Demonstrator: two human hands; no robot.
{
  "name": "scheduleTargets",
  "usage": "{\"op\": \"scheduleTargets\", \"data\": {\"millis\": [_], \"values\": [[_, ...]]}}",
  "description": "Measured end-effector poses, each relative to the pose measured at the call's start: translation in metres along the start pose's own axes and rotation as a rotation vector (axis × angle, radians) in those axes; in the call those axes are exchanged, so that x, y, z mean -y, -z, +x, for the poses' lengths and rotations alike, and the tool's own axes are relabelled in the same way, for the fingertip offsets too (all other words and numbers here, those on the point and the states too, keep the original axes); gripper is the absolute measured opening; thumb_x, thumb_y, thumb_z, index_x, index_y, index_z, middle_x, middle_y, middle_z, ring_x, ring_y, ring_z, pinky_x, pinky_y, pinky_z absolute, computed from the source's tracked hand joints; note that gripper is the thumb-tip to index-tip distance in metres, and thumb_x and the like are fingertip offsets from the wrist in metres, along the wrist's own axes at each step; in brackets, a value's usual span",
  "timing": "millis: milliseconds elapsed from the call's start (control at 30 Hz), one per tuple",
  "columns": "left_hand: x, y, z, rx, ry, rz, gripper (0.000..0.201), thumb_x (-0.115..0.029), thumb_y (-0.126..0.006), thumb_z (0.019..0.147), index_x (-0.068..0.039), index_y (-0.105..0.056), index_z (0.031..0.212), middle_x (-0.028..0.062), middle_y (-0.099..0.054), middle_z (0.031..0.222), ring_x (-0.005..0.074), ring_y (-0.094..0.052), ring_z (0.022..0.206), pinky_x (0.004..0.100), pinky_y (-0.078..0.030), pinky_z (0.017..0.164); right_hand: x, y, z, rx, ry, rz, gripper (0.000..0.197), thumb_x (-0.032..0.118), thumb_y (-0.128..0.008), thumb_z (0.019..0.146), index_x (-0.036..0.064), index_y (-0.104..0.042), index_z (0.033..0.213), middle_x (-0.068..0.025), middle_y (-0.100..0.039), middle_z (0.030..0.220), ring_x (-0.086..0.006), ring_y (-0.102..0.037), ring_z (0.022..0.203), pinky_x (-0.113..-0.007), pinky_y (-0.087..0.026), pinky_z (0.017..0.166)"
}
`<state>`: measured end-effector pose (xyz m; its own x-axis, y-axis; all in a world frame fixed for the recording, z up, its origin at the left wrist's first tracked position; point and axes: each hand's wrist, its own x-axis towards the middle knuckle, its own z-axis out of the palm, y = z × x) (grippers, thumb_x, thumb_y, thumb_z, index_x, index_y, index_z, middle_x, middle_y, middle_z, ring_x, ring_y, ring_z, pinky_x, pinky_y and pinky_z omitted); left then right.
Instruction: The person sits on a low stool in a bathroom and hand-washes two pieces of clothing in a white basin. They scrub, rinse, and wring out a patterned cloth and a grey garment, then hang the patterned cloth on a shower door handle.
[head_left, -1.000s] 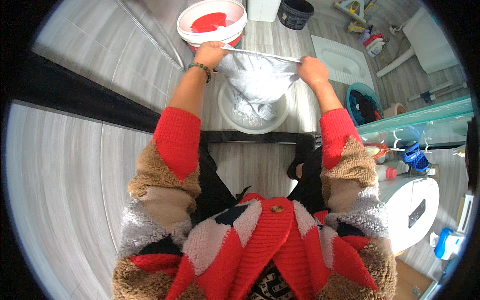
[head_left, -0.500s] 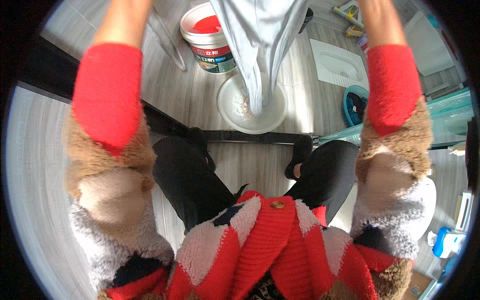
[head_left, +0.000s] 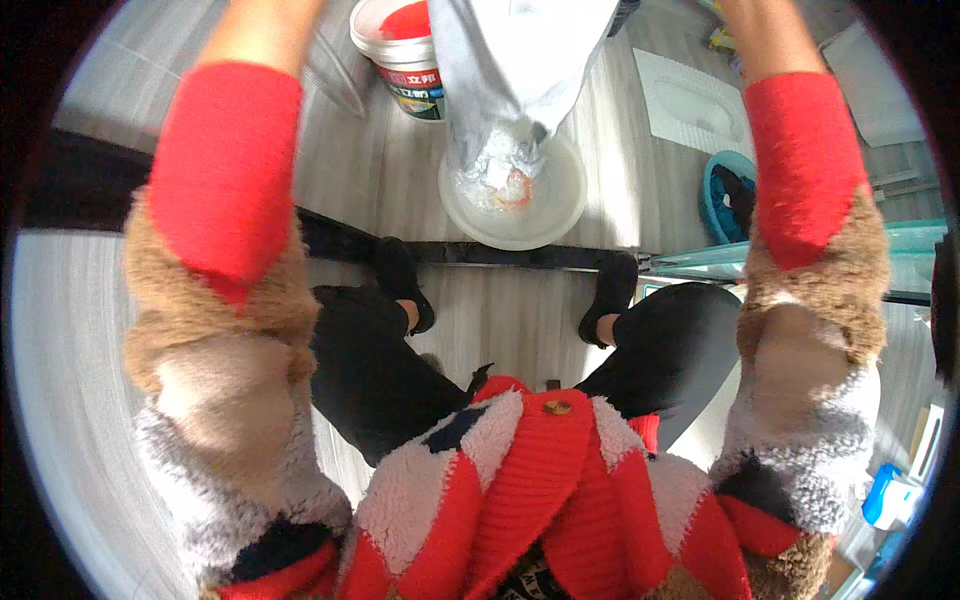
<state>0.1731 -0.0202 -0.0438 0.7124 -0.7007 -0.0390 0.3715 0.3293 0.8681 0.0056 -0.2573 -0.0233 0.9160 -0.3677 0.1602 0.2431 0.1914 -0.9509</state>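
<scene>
Both my forearms reach up and away past the top edge, so my left hand and my right hand are out of the picture. Between them hangs a pale grey wet cloth or garment [head_left: 525,70]; its upper part is cut off, and where it is held does not show. The lower end hangs over a round white basin [head_left: 573,205] on the floor, bunched and dripping into it. Water with foam and a small orange-red patch shows inside the basin. The cloth's exact kind is not clear.
Behind the basin at left stands a white bucket [head_left: 410,90] with something red inside. A white squat toilet [head_left: 690,100] lies at right, near a blue tub [head_left: 712,205] of dark cloth. A black threshold [head_left: 500,256] crosses before my feet, with a glass edge [head_left: 840,255] at right.
The cloth has spread wider, and its two narrow hanging ends have become one bunched, splashing end at the basin. The view has shifted slightly; my forearms remain raised and apart.
</scene>
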Motion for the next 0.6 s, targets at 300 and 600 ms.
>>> {"op": "scheduleTargets", "data": {"millis": [300,600], "values": [[0.263,0.143,-0.057,-0.142,0.277,0.753,0.036,-0.008,-0.061,0.071,-0.012,-0.061,0.106,0.0051,-0.060,0.108,0.0196,-0.056,0.098,0.0397,-0.049,0.073,-0.280,0.056,-0.087,-0.231,-0.427,-0.510,0.027,0.020,-0.058,0.076,-0.0034,-0.062,0.090,-0.0158,-0.064,0.086,-0.0279,-0.063,0.078,-0.039,-0.051,0.064],[0.427,0.163,-0.168,-0.023,0.593,1.280,0.028,-0.019,-0.071,0.072,-0.016,-0.063,0.099,0.0126,-0.060,0.106,0.0260,-0.058,0.098,0.0348,-0.047,0.084,-0.431,0.025,-0.217,0.011,-0.546,-1.067,0.040,0.032,-0.056,0.079,0.0050,-0.058,0.108,-0.0203,-0.063,0.100,-0.0368,-0.059,0.096,-0.042,-0.046,0.084]]}}
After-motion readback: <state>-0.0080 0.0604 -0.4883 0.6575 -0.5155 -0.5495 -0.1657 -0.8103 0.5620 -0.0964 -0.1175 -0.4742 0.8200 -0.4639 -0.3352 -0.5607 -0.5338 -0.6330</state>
